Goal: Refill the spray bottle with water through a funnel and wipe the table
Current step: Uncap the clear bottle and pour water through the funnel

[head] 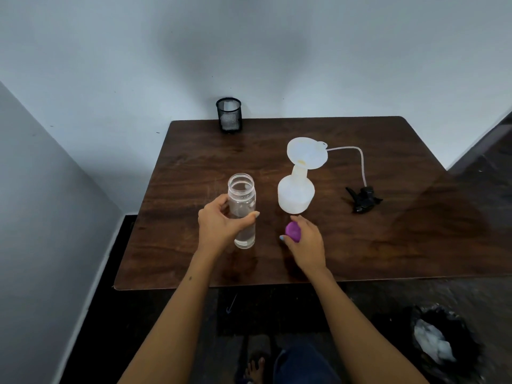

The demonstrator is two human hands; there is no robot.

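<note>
My left hand [219,225] wraps the clear plastic water bottle [241,210] mid-body: light, prob slick; right hand [306,242] pinches its purple cap [293,230]

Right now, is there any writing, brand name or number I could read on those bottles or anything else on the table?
None can be read.
Clear water bottle: no label shows.
White spray bottle: plain.
Purple cap: no marking legible.
Black trigger head: too small and dark to tell.
</note>
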